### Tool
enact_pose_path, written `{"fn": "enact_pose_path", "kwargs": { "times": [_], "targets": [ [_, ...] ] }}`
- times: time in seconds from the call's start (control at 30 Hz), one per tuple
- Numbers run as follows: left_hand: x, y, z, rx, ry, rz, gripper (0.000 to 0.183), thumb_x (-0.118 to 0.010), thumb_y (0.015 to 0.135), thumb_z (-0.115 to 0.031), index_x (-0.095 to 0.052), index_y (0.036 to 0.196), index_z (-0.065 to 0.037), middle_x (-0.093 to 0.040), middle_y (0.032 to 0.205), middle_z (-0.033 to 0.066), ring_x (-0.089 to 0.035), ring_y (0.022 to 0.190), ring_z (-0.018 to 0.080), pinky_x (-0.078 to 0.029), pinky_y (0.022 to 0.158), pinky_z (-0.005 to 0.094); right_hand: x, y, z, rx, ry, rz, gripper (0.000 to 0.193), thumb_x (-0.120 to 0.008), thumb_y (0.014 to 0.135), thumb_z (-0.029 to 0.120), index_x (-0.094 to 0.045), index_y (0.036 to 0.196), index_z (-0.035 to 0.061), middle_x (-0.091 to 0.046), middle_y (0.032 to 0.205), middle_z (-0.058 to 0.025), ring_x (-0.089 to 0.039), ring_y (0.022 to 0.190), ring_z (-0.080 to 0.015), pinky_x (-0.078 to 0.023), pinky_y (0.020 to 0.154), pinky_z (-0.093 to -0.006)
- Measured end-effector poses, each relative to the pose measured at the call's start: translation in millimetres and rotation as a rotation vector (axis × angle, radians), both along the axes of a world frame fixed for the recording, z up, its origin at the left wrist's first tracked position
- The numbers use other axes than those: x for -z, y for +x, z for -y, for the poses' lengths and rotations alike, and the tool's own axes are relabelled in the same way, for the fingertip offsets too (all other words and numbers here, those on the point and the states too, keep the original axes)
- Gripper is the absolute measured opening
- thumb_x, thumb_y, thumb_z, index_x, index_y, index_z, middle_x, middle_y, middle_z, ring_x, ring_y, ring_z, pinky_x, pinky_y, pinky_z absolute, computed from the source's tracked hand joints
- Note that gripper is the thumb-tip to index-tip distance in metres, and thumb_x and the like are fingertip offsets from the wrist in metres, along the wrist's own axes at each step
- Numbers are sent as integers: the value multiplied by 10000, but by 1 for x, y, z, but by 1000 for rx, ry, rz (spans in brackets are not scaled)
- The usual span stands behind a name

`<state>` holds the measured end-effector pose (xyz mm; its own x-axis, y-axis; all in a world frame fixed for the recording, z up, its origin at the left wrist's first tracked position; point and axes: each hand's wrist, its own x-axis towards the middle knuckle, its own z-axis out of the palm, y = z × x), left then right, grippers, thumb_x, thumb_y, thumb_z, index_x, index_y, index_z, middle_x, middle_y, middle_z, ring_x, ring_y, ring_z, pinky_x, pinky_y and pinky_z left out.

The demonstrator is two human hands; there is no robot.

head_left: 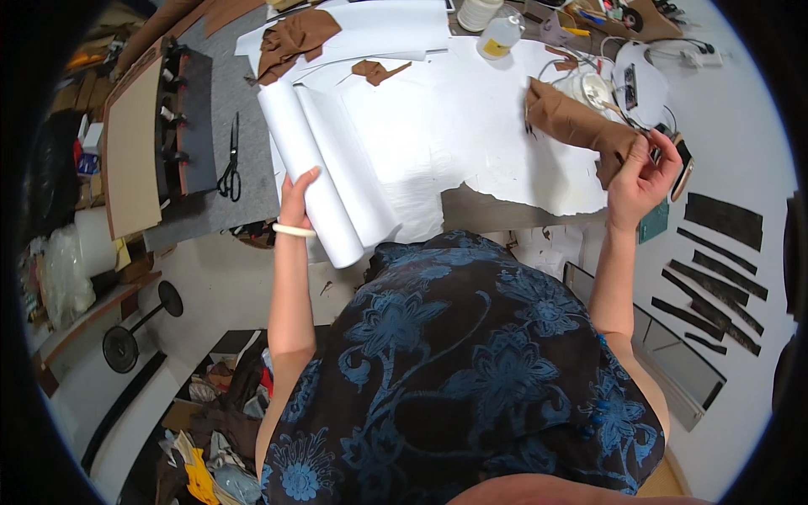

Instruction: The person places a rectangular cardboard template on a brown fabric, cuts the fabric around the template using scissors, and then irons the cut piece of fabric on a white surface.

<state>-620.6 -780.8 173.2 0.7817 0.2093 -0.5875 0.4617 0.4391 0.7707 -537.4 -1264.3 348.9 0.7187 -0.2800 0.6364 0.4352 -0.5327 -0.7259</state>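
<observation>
- The brown cloth [581,122] was long and a bit creased, and it was over the right part of the desk [505,212]. I could not tell if its far end touched the paper below.
- The right hand [644,177] held the near end of the cloth. Its fingers were closed in a pinch on it.
- The white roll [324,198] was on the left part of the desk. It lay at a slant, and its near end stuck out past the desk's edge.
- The left hand [296,198] held the roll by its left side. The thumb lay on top, and the other fingers were mostly hidden. A white bracelet [293,230] was on that wrist.
- White paper [412,126] lay flat to the right of the roll, with a ragged edge near the person.
- A small brown scrap [370,71] lay on the paper, past the roll.
- A brown heap [299,38] of cloth was at the roll's far end.
- Black scissors [230,168] lay left of the roll, well apart from it.
- A clear bottle [502,38] with a yellow label stood at the back.
- Black strips [715,273] were on a white surface to the far right.
</observation>
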Motion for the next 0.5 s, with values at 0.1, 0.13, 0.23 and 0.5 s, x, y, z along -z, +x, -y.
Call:
{"fn": "enact_pose_path", "kwargs": {
  "times": [0.1,0.13,0.23,0.5],
  "targets": [
    [20,39,-9,39,25,-31,640,-778,847,-197,-478,1359,42,-644,1162,222,-675,1046,338,-606,878,445,1,-5,-9,-69,-47,-134,185,-593,1021,42,-571,1204,24,-603,1107,-49,-604,882,-88,-514,734,-224],
    [32,47,-15,31,118,-74,629,-797,834,-203,-506,1337,36,-654,1167,207,-679,1037,325,-595,875,429,5,1,-13,-100,-47,-167,171,-588,1015,28,-582,1186,22,-604,1106,-51,-609,884,-92,-517,725,-223],
    [96,49,-64,44,436,-66,611,-856,786,-232,-583,1269,23,-678,1200,170,-685,1017,292,-553,878,378,10,22,-25,-206,-48,-305,154,-582,994,-6,-610,1143,19,-611,1099,-58,-615,884,-93,-526,704,-223],
    [32,19,-69,-170,300,-197,639,-811,815,-193,-536,1336,56,-649,1208,199,-663,1050,307,-562,880,420,-41,-13,43,199,-196,-131,220,-637,1001,24,-632,1221,23,-671,1158,-60,-595,846,-31,-473,676,-172]
  ]
}}
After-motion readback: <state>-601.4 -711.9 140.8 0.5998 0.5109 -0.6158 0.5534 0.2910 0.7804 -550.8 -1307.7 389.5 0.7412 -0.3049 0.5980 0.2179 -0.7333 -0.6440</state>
